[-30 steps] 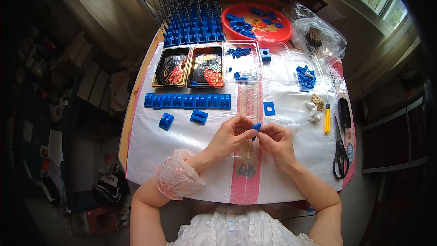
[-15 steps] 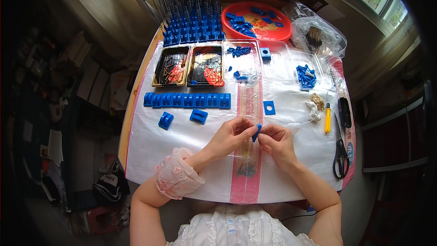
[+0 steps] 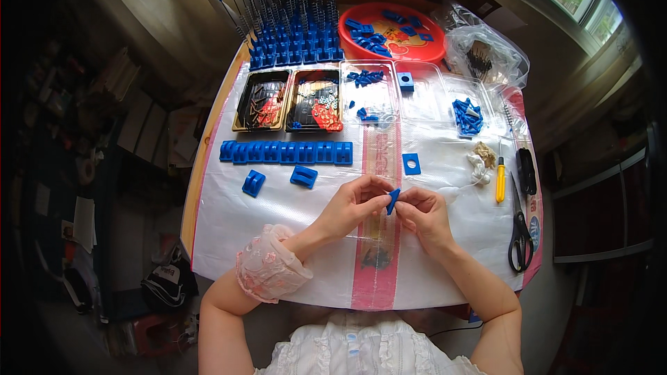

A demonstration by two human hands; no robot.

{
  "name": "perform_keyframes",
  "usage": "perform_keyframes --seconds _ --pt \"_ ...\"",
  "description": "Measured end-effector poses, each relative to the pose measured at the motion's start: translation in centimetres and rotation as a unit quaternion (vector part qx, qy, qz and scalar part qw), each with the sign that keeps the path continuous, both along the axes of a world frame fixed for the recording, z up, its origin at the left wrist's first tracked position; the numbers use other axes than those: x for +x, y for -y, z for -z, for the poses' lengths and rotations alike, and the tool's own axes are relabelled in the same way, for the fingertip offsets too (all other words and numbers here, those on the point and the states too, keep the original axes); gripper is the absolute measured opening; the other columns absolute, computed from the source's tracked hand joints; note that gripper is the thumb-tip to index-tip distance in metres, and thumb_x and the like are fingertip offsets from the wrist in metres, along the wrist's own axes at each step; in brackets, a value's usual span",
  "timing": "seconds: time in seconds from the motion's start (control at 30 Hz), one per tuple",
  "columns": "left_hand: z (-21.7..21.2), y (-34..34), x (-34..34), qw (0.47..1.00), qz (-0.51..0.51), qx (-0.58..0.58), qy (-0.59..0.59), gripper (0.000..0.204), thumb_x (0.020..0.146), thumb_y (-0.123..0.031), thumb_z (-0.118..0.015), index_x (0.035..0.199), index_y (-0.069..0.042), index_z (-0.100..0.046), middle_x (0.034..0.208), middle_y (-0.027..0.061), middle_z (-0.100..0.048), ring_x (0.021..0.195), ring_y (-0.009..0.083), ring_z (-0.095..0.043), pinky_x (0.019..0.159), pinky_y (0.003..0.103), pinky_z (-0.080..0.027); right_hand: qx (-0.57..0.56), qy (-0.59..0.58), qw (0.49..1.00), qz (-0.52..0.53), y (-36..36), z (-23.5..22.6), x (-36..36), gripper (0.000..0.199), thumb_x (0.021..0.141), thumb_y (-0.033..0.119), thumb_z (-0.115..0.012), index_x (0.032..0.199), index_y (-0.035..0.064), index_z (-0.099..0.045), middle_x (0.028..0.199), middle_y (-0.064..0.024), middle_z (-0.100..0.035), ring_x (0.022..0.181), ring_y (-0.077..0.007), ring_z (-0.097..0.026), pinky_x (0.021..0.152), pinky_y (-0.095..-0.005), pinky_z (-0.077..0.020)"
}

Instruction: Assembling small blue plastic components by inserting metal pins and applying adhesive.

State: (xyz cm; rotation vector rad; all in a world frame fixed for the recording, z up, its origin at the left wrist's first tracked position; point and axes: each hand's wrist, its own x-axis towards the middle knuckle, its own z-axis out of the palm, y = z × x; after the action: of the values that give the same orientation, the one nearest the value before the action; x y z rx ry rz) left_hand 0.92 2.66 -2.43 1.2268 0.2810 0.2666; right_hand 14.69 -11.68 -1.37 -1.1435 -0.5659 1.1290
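Note:
Both hands meet over the middle of the table (image 3: pixel 208 167) around a small blue plastic piece (image 3: pixel 393 199). My left hand (image 3: pixel 353 206) pinches it from the left with curled fingers. On its right side, my right hand (image 3: pixel 425 214) holds the same piece between thumb and fingertips. A pink lace cuff wraps my left wrist. Just beyond the hands lie a blue square block with a hole (image 3: pixel 411 164), two loose blue clips (image 3: pixel 303 176) and a row of joined blue blocks (image 3: pixel 286 152).
Two dark trays (image 3: pixel 262 100) of small parts, clear trays (image 3: pixel 431 101) with blue pieces, a red bowl (image 3: pixel 390 30) and racks of blue pins (image 3: pixel 295 21) stand at the back. Scissors (image 3: pixel 519 232), a yellow-handled tool (image 3: pixel 499 182) and a plastic bag (image 3: pixel 486 52) lie at the right.
The hands have shifted slightly and turned the blue piece between the fingertips. Everything else on the table is as before.

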Motion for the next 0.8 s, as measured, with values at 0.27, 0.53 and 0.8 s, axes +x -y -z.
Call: perform_keyframes --seconds 0.27,0.53,0.8 --pt "0.11 -0.09 0.0 1.0 0.007 -0.003 0.005 0.025 0.094 -0.014 -0.063 0.117 -0.004 -0.059 0.108 0.0016 -0.065 0.096 0.0068 -0.059 0.078 0.022 -0.047 -0.001 -0.009 1.0 0.001 -0.07 -0.14 -0.09 0.007 0.09 0.005 -0.067 0.094 0.0002 -0.066 0.073 0.0005 -0.063 0.055 -0.0004 -0.046 0.047 -0.0168 -0.0316" --pt "-0.02 -0.05 0.03 1.0 0.006 0.004 0.01 0.026 0.094 -0.014 -0.063 0.117 -0.003 -0.059 0.107 0.0016 -0.064 0.093 0.0068 -0.059 0.078 0.022 -0.047 -0.002 -0.017 1.0 -0.005 0.0 -0.3 -0.04 0.007 0.09 0.006 -0.067 0.094 0.0006 -0.066 0.072 0.0011 -0.062 0.054 -0.0008 -0.045 0.047 -0.0172 -0.0309" --pt "0.61 -0.75 0.07 0.991 -0.038 -0.127 -0.01 0.025 0.097 -0.016 -0.056 0.119 -0.003 -0.059 0.099 0.0015 -0.065 0.082 0.0062 -0.057 0.073 0.022 -0.045 -0.02 -0.027 0.999 -0.002 -0.08 -0.45 -0.12 0.006 0.091 0.007 -0.067 0.093 0.0015 -0.065 0.071 0.0018 -0.061 0.053 -0.0014 -0.046 0.046 -0.0175 -0.0312"
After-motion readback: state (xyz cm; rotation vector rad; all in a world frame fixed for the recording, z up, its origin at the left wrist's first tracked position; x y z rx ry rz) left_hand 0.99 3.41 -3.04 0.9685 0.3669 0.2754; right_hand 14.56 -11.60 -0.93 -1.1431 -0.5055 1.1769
